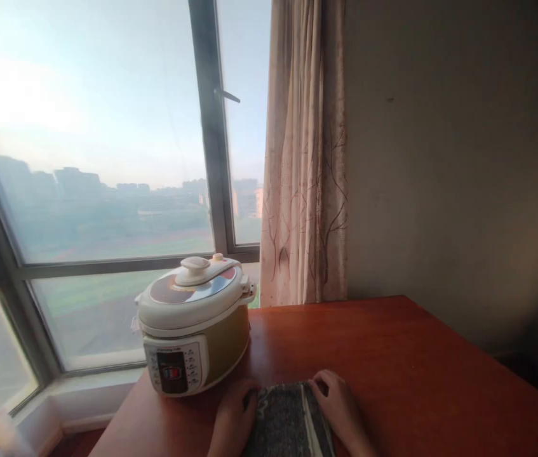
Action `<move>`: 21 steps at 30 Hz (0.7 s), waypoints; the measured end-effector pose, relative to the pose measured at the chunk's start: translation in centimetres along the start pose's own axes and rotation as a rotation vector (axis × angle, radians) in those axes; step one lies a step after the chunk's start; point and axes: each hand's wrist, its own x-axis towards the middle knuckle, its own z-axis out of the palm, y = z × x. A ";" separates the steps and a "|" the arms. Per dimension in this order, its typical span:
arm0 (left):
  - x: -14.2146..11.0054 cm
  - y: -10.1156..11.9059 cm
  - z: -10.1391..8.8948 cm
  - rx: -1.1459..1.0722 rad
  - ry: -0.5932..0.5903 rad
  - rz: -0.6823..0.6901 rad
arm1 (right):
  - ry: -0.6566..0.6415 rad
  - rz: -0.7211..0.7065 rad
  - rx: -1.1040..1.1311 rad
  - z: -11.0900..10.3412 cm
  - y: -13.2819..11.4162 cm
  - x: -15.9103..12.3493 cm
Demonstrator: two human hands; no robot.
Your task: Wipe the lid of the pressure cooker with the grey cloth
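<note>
A dark grey cloth (282,419) with pale markings and a cream stripe along its right side lies on the table at the lower edge of the view. My left hand (236,414) grips its far left corner, with the fingers closed. At the far right corner, my right hand (338,403) pinches the edge between thumb and fingers. The near part of the cloth runs out of view. Just beyond my left hand stands a white and olive-gold electric pressure cooker (197,324), its lid on and its control panel facing left of me.
The reddish-brown wooden table (392,362) stretches to the right and ends at a plain wall (440,190). Behind the cooker are a large window (107,209) with a grey frame and a pinkish curtain (304,190) with a branch pattern.
</note>
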 end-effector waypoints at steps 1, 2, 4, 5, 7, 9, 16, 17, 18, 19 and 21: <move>0.0 0.0 0.0 0.000 0.000 0.003 | 0.003 0.002 0.003 0.0 0.1 0.0; 0.0 0.0 0.0 0.001 -0.003 0.003 | 0.006 0.003 0.006 0.1 0.1 0.0; -0.1 0.0 0.0 0.001 -0.011 -0.005 | 0.008 0.005 0.011 0.1 0.1 0.1; -0.1 0.0 0.0 0.000 -0.010 -0.008 | 0.006 0.005 0.012 0.1 0.1 0.1; -0.1 0.0 0.1 -0.006 -0.005 -0.008 | 0.000 0.004 0.016 0.1 0.1 0.1; -0.2 0.1 0.1 -0.009 -0.003 -0.007 | -0.002 0.000 0.019 -0.1 -0.1 0.1; -0.3 1.1 -0.4 -0.027 -0.005 -0.018 | -0.006 0.009 0.038 -0.4 -0.6 -0.1; -0.3 1.2 -0.5 -0.035 -0.003 -0.019 | -0.003 0.012 0.041 -0.4 -0.7 -0.2; -0.2 1.2 -0.5 -0.044 0.000 -0.022 | 0.000 0.015 0.047 -0.4 -0.8 -0.2; -0.2 1.2 -0.5 -0.053 0.004 -0.027 | 0.001 0.017 0.060 -0.4 -0.8 -0.2; -0.3 1.1 -0.5 -0.078 0.011 -0.033 | 0.012 0.031 0.116 -0.5 -0.7 -0.2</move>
